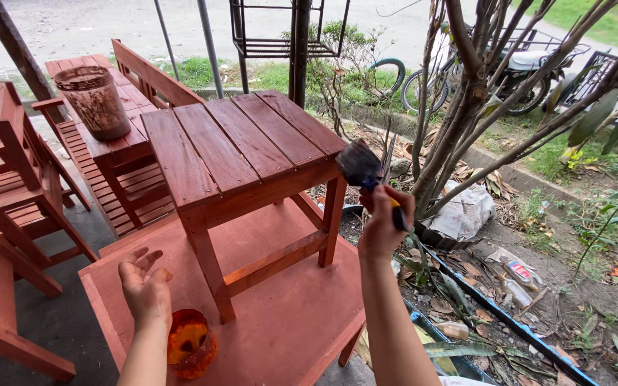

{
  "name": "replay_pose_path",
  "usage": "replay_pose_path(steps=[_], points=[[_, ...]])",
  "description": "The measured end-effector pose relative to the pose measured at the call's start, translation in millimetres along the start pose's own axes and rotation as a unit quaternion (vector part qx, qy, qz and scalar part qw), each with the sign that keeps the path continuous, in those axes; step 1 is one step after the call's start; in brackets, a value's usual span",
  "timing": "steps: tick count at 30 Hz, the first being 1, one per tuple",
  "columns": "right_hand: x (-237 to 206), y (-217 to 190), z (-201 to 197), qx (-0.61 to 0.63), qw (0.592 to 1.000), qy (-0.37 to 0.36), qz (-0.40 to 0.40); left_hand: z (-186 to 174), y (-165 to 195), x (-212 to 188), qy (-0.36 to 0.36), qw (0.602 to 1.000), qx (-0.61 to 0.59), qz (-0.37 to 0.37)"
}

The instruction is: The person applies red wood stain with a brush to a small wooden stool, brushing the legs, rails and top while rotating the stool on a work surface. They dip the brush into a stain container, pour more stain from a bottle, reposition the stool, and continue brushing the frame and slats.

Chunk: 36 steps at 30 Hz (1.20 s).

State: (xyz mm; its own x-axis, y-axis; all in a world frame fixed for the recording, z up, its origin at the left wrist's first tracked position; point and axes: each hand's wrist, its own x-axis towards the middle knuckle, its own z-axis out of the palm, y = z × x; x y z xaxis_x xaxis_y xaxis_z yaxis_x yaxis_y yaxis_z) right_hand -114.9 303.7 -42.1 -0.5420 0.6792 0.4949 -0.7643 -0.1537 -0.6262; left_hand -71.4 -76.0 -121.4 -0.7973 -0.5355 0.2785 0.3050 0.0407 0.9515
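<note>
Right hand (pixel 383 227) gripped a dark-bristled, yellow-handled paintbrush (pixel 366 170), handle slanting down-right, bristles touching the small red-stained slatted wooden table's (pixel 241 146) right front corner; left hand (pixel 144 286) hung open, empty, beside an orange stain cup (pixel 191 343)

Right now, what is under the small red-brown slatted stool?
The stool stands on a flat red-brown wooden board. An orange-stained cup sits on that board by the left hand. The right hand holds a paintbrush. The stool's far left leg is hidden.

The small slatted wooden stool (pixel 241 154) is red-brown. The round plastic cup of stain (pixel 191 343) is orange.
</note>
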Motion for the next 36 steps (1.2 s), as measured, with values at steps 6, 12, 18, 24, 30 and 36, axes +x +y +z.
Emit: replay_pose_path(steps=[6, 12, 18, 24, 30, 36], points=[[-99.5, -19.7, 51.8, -0.248, 0.906, -0.158, -0.304, -28.4, 11.2, 3.1, 0.012, 1.000, -0.004, -0.011], [-183.7, -40.7, 61.4, -0.128, 0.890, -0.382, -0.216, -33.4, 15.0, 8.1, 0.019, 0.999, 0.000, -0.029], [-84.4, 15.0, 2.7, -0.114, 0.933, -0.335, -0.062, -23.6, 10.5, 10.4, 0.012, 0.999, -0.033, -0.011], [2.2, 42.6, -67.2, -0.208, 0.965, -0.127, -0.094, -23.1, 12.0, 9.7, 0.025, 0.999, -0.010, -0.033], [-63.8, 31.0, -13.0, -0.233, 0.944, -0.118, -0.202, -26.8, 14.4, 6.5, 0.029, 0.999, -0.026, -0.019], [-185.4, -13.8, 42.7, -0.158, 0.929, -0.286, -0.174, -38.2, 18.3, 2.7, 0.033, 0.999, -0.003, -0.033]])
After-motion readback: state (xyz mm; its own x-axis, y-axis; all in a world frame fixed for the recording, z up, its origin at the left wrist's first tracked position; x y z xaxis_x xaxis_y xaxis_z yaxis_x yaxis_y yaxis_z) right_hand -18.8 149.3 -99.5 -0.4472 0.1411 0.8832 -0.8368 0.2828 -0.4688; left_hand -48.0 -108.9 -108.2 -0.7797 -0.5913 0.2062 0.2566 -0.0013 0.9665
